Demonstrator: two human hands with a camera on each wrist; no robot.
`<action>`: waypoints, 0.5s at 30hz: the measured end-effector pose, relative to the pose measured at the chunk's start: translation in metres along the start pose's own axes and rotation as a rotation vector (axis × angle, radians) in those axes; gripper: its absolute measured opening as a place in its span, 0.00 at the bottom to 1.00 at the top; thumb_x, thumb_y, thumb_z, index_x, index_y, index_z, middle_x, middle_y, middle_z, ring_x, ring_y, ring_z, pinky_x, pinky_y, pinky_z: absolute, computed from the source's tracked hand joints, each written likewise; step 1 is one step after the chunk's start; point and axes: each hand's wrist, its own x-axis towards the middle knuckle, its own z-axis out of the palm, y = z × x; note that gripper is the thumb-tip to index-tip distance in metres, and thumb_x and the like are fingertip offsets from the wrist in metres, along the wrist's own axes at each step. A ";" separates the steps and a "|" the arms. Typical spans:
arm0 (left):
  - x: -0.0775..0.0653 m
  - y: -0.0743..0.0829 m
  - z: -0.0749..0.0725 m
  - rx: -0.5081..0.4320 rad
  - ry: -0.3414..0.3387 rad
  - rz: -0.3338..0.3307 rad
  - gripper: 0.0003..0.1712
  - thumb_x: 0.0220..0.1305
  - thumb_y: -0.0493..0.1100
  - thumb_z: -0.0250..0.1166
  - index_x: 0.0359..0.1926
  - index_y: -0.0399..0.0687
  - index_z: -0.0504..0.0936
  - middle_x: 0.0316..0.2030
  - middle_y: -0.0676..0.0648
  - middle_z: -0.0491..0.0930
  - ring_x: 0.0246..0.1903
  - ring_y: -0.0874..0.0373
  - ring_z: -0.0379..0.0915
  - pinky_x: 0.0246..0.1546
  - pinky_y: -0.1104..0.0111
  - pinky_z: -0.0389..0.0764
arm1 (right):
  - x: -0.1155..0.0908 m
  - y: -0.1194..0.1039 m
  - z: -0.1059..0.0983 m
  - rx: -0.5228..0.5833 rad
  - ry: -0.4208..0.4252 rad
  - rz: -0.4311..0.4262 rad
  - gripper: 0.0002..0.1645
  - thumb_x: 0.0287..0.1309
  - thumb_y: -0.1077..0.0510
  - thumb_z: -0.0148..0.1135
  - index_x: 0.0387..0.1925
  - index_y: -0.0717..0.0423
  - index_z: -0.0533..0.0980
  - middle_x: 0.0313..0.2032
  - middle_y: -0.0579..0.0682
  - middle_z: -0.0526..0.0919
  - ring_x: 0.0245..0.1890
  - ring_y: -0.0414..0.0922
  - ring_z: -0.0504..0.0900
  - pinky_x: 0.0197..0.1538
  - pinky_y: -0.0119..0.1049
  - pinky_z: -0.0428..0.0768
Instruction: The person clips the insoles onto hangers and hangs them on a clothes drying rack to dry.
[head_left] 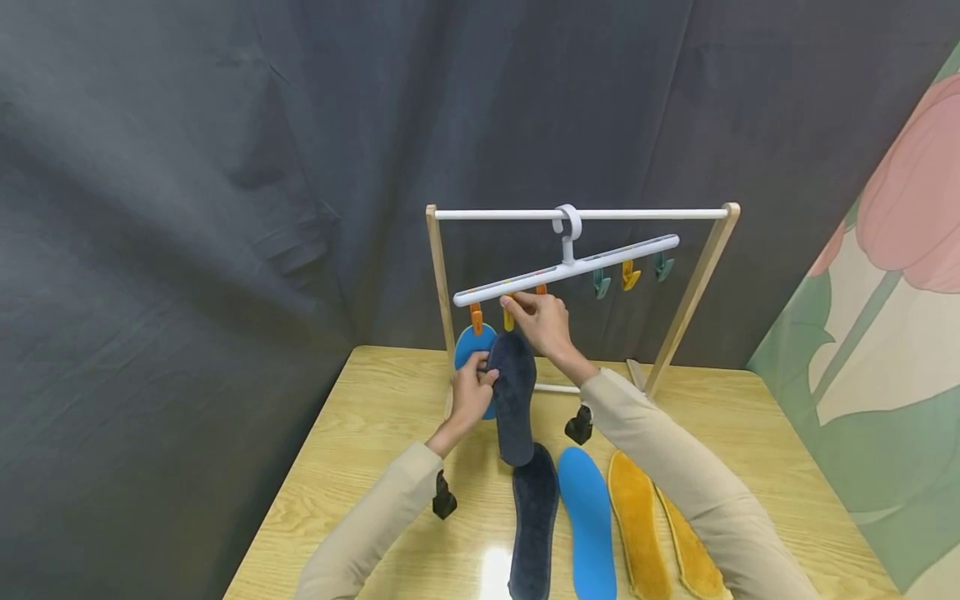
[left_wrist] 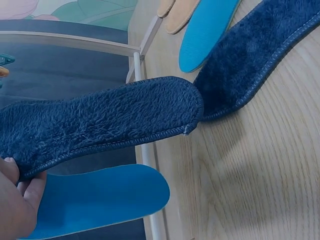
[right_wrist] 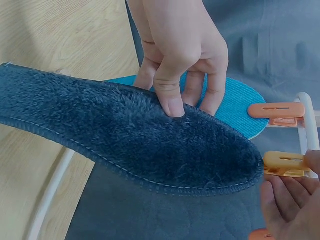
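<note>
If freed too early from the left grip, liable to drop onto the desk. Now pinching the dark plush insole by its long edge with that grip, thumb in front, rounded end raised to the yellow clip. Also pinching that clip with the right grip; cannot tell whether fully bitten onto the thick rim. With too shallow a bite, could slip out under its own weight. With fingers so near the blue insole behind, could knock it from the orange clip. With a hard downward pull, might tip the hanger further, already sloping lower toward the left.
</note>
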 end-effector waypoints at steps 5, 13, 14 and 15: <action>0.001 -0.001 0.002 -0.006 -0.003 -0.019 0.16 0.65 0.27 0.62 0.54 0.31 0.77 0.40 0.37 0.80 0.34 0.47 0.79 0.34 0.63 0.80 | -0.002 0.000 -0.001 -0.001 0.004 0.006 0.20 0.67 0.48 0.63 0.52 0.57 0.84 0.41 0.57 0.87 0.38 0.53 0.86 0.46 0.51 0.80; 0.005 -0.002 0.003 0.001 0.010 0.001 0.16 0.65 0.28 0.62 0.54 0.30 0.77 0.40 0.36 0.80 0.34 0.48 0.79 0.35 0.61 0.82 | 0.000 0.000 -0.002 0.008 -0.004 0.013 0.20 0.68 0.48 0.62 0.54 0.55 0.83 0.43 0.56 0.87 0.40 0.52 0.86 0.48 0.50 0.80; 0.005 -0.002 0.003 -0.004 0.009 0.007 0.16 0.65 0.28 0.62 0.54 0.30 0.77 0.40 0.36 0.80 0.34 0.47 0.79 0.36 0.61 0.82 | 0.000 0.000 -0.002 0.012 -0.007 0.014 0.20 0.68 0.48 0.62 0.54 0.55 0.83 0.43 0.56 0.87 0.39 0.52 0.86 0.47 0.50 0.80; 0.006 -0.001 0.003 -0.010 0.004 0.010 0.16 0.66 0.28 0.62 0.54 0.30 0.77 0.40 0.36 0.80 0.35 0.47 0.80 0.37 0.60 0.82 | -0.001 0.000 -0.002 0.013 -0.008 0.011 0.20 0.68 0.48 0.62 0.54 0.56 0.83 0.43 0.56 0.87 0.39 0.52 0.86 0.46 0.50 0.81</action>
